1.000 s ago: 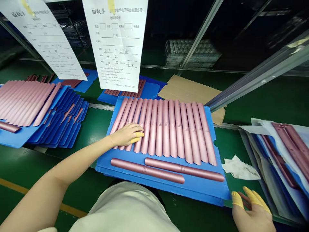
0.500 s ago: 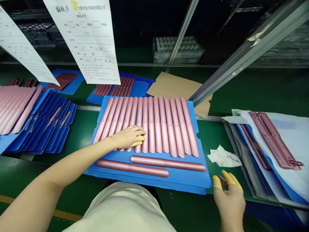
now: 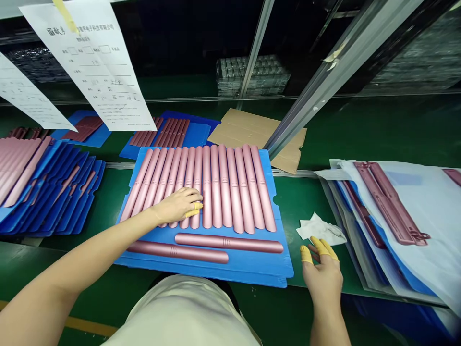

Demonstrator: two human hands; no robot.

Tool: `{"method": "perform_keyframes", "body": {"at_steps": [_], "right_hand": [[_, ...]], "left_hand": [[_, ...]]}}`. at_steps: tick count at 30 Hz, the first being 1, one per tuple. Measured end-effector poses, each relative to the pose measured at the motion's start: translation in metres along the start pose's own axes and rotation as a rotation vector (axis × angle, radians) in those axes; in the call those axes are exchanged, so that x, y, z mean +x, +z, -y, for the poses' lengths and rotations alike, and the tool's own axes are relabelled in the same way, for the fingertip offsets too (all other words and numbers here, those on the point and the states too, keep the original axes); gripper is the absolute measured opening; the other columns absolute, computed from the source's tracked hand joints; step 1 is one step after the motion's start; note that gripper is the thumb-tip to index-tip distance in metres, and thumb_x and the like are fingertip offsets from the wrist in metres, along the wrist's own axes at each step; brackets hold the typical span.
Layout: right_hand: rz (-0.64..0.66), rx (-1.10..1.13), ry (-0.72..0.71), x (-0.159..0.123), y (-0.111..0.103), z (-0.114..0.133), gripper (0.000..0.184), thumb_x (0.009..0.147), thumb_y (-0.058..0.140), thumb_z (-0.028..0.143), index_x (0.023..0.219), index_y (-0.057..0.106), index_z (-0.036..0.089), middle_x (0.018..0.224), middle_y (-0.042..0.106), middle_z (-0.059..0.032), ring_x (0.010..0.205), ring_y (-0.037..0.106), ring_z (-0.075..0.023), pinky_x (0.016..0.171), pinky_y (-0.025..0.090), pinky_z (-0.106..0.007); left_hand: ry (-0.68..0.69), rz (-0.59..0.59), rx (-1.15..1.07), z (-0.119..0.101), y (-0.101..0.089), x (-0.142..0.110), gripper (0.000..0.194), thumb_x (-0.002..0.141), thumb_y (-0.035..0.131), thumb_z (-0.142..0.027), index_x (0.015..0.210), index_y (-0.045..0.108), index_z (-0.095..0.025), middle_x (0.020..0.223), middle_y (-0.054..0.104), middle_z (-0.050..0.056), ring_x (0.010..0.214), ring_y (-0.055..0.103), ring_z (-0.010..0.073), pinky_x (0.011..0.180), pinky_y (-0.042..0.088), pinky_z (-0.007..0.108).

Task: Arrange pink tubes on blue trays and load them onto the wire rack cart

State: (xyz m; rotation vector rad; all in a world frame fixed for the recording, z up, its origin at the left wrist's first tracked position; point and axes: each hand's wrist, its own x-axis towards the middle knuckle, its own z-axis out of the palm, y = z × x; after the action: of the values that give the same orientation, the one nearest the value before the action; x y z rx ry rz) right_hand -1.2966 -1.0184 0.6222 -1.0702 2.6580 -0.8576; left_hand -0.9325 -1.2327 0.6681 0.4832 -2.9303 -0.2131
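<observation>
My left hand point(image 3: 178, 205) lies on the left part of a row of several rose-pink metal tubes point(image 3: 223, 190), holding none of them, with yellow finger cots on two fingers. The tubes sit side by side on a blue corrugated plastic tray point(image 3: 252, 265). Two more pink tubes point(image 3: 228, 242) point(image 3: 176, 252) lie crosswise near the tray's front edge, below my hand. My right hand point(image 3: 320, 274) hangs open off the tray's right side, its yellow-capped fingers just short of a crumpled white cloth point(image 3: 319, 229).
Stacked blue trays point(image 3: 68, 202) with pink parts stand left on the green bench point(image 3: 298, 202). To the right lie white sheets and pink frame parts point(image 3: 385, 204). Behind are a cardboard sheet point(image 3: 252, 137) and smaller trays; paper forms point(image 3: 90, 62) hang above. A metal rail point(image 3: 334, 77) crosses overhead.
The whole scene has slid left in view. My right hand has risen toward the white cloth. My left hand stays on the same tubes.
</observation>
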Motion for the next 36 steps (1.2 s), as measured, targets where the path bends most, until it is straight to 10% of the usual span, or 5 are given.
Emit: {"method": "perform_keyframes", "body": {"at_steps": [24, 36], "right_hand": [[0.126, 0.174, -0.133, 0.065, 0.024, -0.002, 0.054, 0.076, 0.046, 0.055, 0.114, 0.056, 0.018, 0.127, 0.049, -0.0128, 0.103, 0.054, -0.0264, 0.09, 0.045, -0.048], [0.11, 0.275, -0.649, 0.085, 0.026, 0.074, 0.034, 0.087, 0.047, 0.033, 0.118, 0.055, 0.022, 0.126, 0.051, -0.0094, 0.114, 0.046, -0.0222, 0.096, 0.043, -0.046]], "left_hand": [[0.035, 0.019, -0.012, -0.047, 0.016, 0.1, 0.025, 0.091, 0.045, -0.029, 0.11, 0.059, -0.019, 0.119, 0.059, 0.008, 0.115, 0.047, 0.0224, 0.094, 0.041, 0.036], [0.086, -0.038, 0.008, -0.053, 0.007, 0.142, 0.027, 0.092, 0.041, -0.026, 0.111, 0.058, -0.018, 0.118, 0.06, 0.009, 0.111, 0.05, 0.022, 0.092, 0.042, 0.037]]}}
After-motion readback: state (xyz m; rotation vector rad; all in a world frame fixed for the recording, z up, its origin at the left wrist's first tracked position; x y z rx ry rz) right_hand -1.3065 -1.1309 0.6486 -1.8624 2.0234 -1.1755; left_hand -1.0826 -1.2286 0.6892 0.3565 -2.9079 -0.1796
